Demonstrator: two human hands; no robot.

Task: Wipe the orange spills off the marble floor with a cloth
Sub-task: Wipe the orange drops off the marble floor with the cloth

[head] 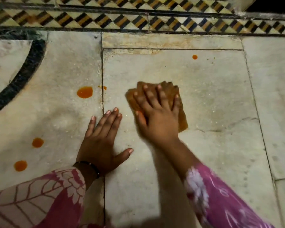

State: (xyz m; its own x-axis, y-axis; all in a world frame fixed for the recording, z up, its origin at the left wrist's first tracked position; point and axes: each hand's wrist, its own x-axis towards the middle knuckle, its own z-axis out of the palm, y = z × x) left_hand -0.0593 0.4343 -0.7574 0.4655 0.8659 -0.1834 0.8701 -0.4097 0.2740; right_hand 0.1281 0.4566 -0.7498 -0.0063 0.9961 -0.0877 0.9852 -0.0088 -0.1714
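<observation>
My right hand [158, 112] lies flat with spread fingers on a folded orange-brown cloth [182, 116], pressing it onto the pale marble floor [212, 99]. Motion blur softens the hand and cloth. My left hand [102, 139] rests flat on the floor to the left of the cloth, fingers straight, palm down, holding nothing. Orange spills dot the marble: a large blot [85, 92] left of the cloth, a tiny smear [103, 87] on the joint beside it, two round drops [37, 142] [20, 165] at the lower left, and a small drop [194, 57] beyond the cloth.
A checkered inlay border [138, 18] runs across the far side of the floor. A curved black inlay band [23, 74] arcs at the left. Dark joints [103, 71] divide the marble slabs. My pink patterned sleeves fill the bottom corners.
</observation>
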